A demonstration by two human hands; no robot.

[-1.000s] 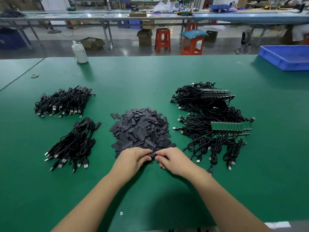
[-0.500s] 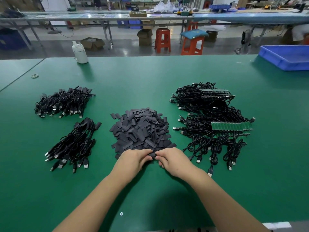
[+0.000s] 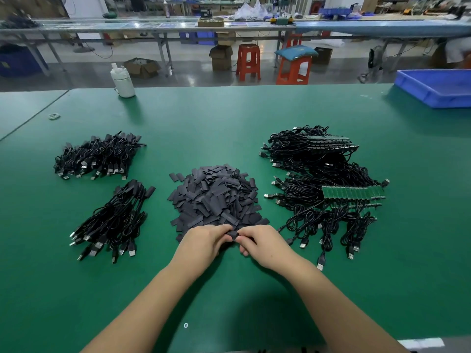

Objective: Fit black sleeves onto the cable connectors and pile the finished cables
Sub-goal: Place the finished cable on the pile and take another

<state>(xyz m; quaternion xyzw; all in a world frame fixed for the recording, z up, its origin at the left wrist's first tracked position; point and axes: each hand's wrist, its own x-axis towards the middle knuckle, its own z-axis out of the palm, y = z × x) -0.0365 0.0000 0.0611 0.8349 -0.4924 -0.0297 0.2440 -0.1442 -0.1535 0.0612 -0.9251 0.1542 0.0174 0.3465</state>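
Observation:
A heap of flat black sleeves point(image 3: 216, 197) lies mid-table on the green mat point(image 3: 229, 123). At its near edge my left hand point(image 3: 204, 242) and my right hand point(image 3: 265, 244) meet, fingers curled, pinching one small black sleeve point(image 3: 233, 235) between them. Whether a connector sits inside it is hidden by my fingers. To the right lies a tangle of black cables with green circuit boards point(image 3: 328, 189). Two piles of sleeved cables sit on the left, one near point(image 3: 112, 220) and one farther point(image 3: 96, 155).
A white bottle point(image 3: 123, 81) stands at the far left of the mat, a small ring point(image 3: 54, 116) lies left of it, and a blue bin point(image 3: 438, 86) sits at the far right. Stools and benches stand beyond the table.
Both hands stay at the near edge of the sleeve heap, working the same small black piece; only slight finger movement shows.

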